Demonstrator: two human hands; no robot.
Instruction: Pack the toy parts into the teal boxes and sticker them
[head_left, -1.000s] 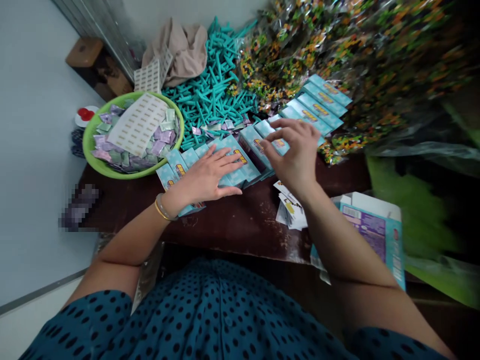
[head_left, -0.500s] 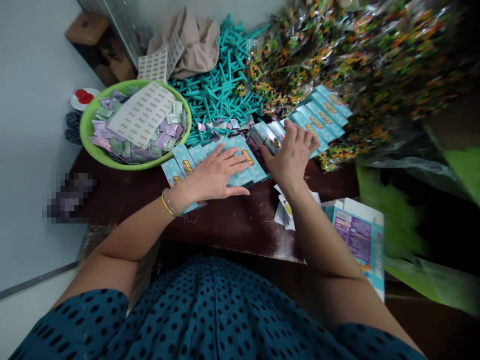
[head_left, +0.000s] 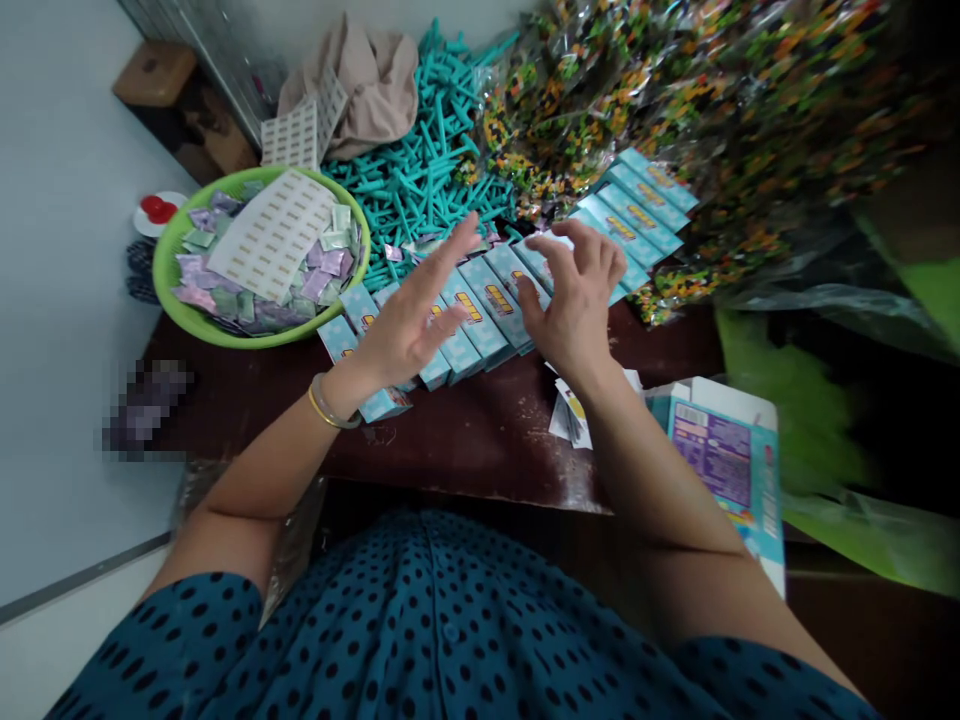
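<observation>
A slanting row of small light-blue boxes (head_left: pixel 497 298) with yellow lettering lies across the dark table, overlapping one another. Above the left part of this row is my left hand (head_left: pixel 412 315), turned on edge, its fingers stretched out and thumb apart, holding nothing. My right hand (head_left: pixel 574 285) hovers over the middle of the row with its fingers spread and bent. Whether its fingertips touch a box I cannot tell. Farther right, more of the same boxes (head_left: pixel 641 210) lean up beside the bagged pieces. My hands and wrists hide parts of several boxes.
A green basket (head_left: pixel 161 285) of small sachets with a printed sheet on top stands left. Behind are a heap of teal sticks (head_left: pixel 427 150) and clear bags of colourful pieces (head_left: pixel 675 110). White cards (head_left: pixel 570 420) and a larger opened box (head_left: pixel 724 455) lie near my right forearm.
My left hand has lifted off the boxes and turned on edge. In the middle of the row, boxes that were tilted now lie label up. My right hand stays close to the same place.
</observation>
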